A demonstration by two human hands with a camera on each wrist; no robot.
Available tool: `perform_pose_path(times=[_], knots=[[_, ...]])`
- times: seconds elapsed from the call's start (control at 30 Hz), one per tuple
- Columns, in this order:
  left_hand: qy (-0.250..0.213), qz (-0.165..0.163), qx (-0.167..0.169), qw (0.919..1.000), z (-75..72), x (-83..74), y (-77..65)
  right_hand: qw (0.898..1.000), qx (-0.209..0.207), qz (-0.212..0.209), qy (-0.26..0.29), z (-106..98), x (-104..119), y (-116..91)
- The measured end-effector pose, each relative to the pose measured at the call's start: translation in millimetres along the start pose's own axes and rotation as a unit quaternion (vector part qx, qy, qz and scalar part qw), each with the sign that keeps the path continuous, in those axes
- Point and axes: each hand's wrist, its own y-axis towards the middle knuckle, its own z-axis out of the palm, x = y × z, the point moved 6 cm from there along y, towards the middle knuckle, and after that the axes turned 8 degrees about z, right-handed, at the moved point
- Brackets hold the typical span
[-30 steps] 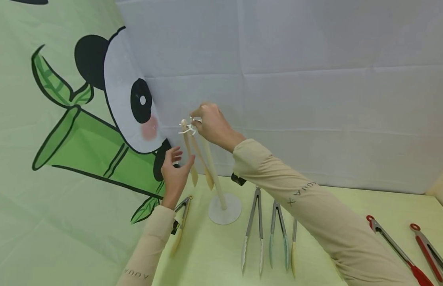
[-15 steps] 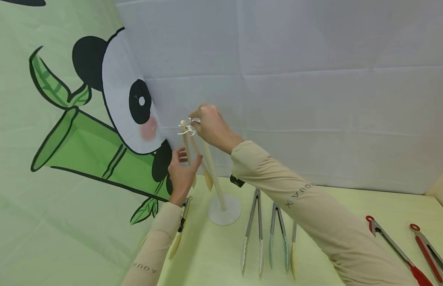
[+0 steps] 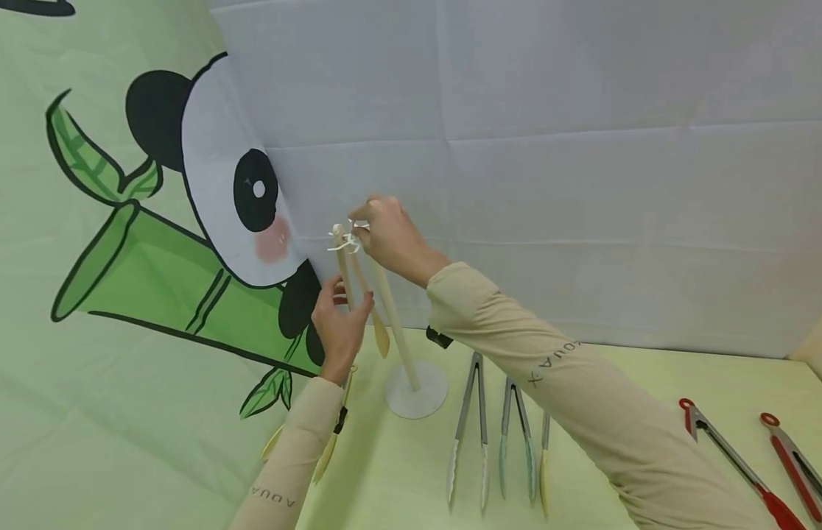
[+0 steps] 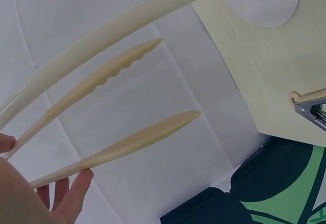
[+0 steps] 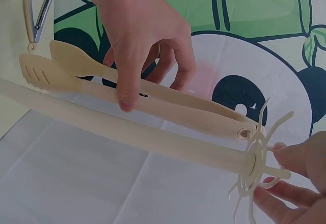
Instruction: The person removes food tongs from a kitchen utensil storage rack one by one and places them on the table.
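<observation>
Hanging near the top of a cream utensil stand (image 3: 399,331) is a pair of beige tongs (image 5: 188,117), one end slotted, the other spoon-like. Its eyelet lies at the stand's ring of thin curved hooks (image 5: 261,155). My left hand (image 3: 339,327) grips the tongs partway down their length, thumb on one arm and fingers on the other, as the right wrist view shows. My right hand (image 3: 394,235) pinches the hook ring at the top of the pole. In the left wrist view both tong arms (image 4: 109,74) stand apart beside the pole.
The stand's round white base (image 3: 437,397) rests on the pale table. To its right lie tongs with white tips (image 3: 453,471), teal tips (image 3: 532,464) and a yellow tip (image 3: 544,475), then red tongs (image 3: 778,508). Yellow-tipped tongs (image 3: 326,456) lie beside my left sleeve. A panda-printed cloth (image 3: 152,243) hangs at left.
My left hand has moved right, from beside the tongs to around their arms. My right hand has stayed at the hook ring.
</observation>
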Motion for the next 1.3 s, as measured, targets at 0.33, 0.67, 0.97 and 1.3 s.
perform_pose_path(times=[0.33,0.67,0.97,1.3], knots=[[0.000,0.032,-0.018,0.9993,-10.8,-1.8,0.1,1.000,-0.002,0.011,-0.009,0.9,1.9,-1.0],[0.033,0.017,-0.036,0.9987,-21.3,6.5,9.3,1.000,0.006,-0.002,0.003,3.5,-1.7,7.1],[0.054,-0.017,-0.005,0.9984,-26.5,11.1,12.1,1.000,0.004,-0.006,0.007,1.3,-3.3,12.6],[0.084,-0.043,0.034,0.9950,-30.3,20.2,2.4,1.000,0.021,0.010,0.004,4.2,-4.1,11.3]])
